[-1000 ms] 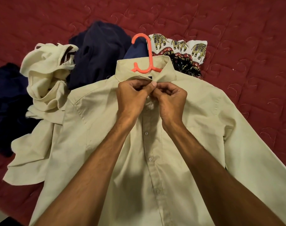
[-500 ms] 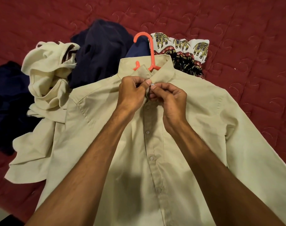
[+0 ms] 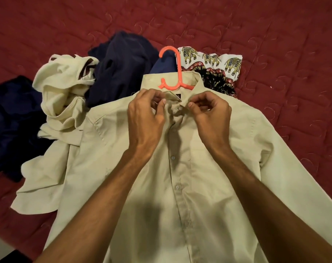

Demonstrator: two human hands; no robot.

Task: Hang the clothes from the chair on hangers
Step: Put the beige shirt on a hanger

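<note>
1. The beige shirt [image 3: 189, 186] lies flat, front up, on the red bed [image 3: 275, 35], so both hands can work on it.
2. The orange hanger [image 3: 177, 73] sits inside the shirt's collar [image 3: 152, 82]; only its hook and neck show.
3. The left hand [image 3: 144, 118] and right hand [image 3: 212, 114] each pinch the collar front with curled fingers, probably to close it against slipping.
4. More clothes [image 3: 121, 67] wait behind the shirt.

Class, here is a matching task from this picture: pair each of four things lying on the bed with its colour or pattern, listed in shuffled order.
Things:
1 hanger
2 shirt
3 quilt
4 folded cloth

Colours or patterns:
a dark red
b elephant print
c orange
d beige

Pairs: 1-c, 2-d, 3-a, 4-b
</note>
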